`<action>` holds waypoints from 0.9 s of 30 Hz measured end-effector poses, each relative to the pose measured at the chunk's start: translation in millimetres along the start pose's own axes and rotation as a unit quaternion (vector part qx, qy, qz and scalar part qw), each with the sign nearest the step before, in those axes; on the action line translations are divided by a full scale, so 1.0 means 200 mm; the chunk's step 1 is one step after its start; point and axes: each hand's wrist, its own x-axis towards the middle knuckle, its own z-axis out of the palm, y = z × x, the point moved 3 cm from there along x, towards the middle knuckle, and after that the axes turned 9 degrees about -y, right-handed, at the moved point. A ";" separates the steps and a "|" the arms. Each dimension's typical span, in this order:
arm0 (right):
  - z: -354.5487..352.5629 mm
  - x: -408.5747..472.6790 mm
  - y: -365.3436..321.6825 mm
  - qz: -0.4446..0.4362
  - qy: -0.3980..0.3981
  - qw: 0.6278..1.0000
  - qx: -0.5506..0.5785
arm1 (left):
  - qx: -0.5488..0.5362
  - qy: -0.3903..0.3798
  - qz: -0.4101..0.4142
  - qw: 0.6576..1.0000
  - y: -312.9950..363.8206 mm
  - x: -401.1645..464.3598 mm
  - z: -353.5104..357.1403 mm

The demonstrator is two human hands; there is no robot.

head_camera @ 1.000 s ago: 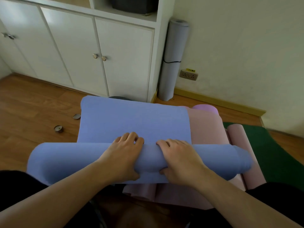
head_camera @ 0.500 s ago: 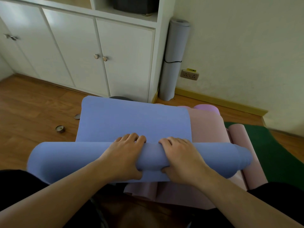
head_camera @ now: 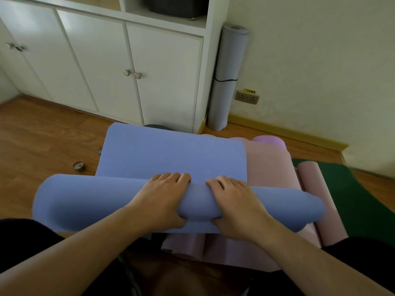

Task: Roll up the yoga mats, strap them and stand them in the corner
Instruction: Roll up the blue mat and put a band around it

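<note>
The only writing in view is a small yellow sticker with dark characters, stuck on the wall just above the wall socket at about two o'clock from the frame's centre; its characters are too small to read.

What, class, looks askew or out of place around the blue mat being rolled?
The blue mat's roll is uneven: pinched between the left hand and right hand, fatter at its ends. A tealight lies loose on the floor.
</note>
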 end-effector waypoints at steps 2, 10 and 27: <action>-0.01 0.00 0.01 0.002 -0.005 1.000 0.006 | 0.017 0.001 0.003 1.000 0.01 -0.01 0.02; 0.01 -0.01 -0.01 -0.004 0.001 1.000 -0.009 | 0.052 -0.002 -0.008 0.999 0.00 0.02 0.01; 0.01 0.00 0.01 0.005 0.018 0.999 -0.034 | 0.001 0.012 -0.012 1.000 -0.03 0.02 -0.03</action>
